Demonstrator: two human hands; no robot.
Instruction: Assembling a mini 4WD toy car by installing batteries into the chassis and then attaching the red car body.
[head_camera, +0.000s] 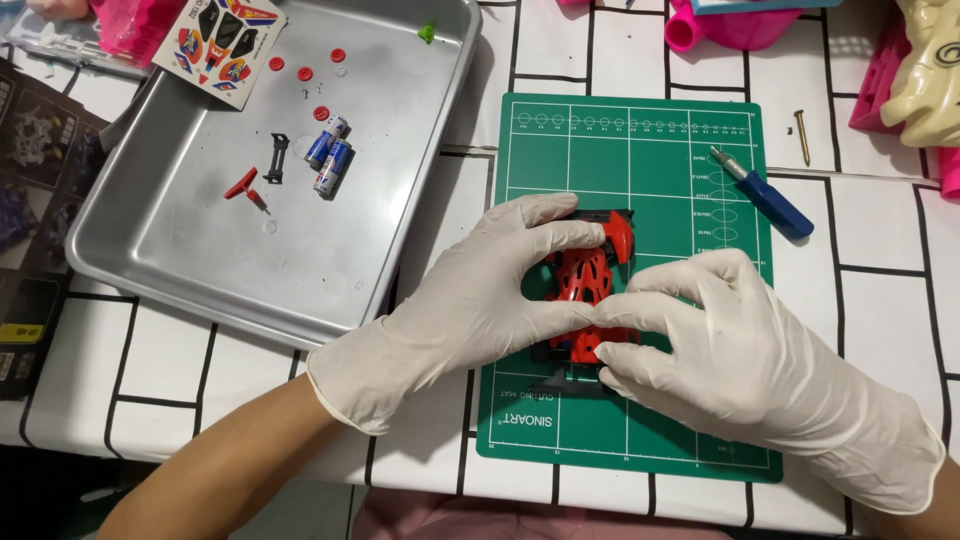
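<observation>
On the green cutting mat (650, 160), a red toy race car (583, 280) sits clasped between both gloved hands: left hand (470, 300) gripping its side, right hand (740, 350) pinching its rear.

Toy car (585, 280) on mat (650, 420), tray (150, 250) left.

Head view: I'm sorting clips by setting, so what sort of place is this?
Probably a home hobby table for model building: a green cutting mat, a metal tray of small parts, and a blue craft knife.
</observation>
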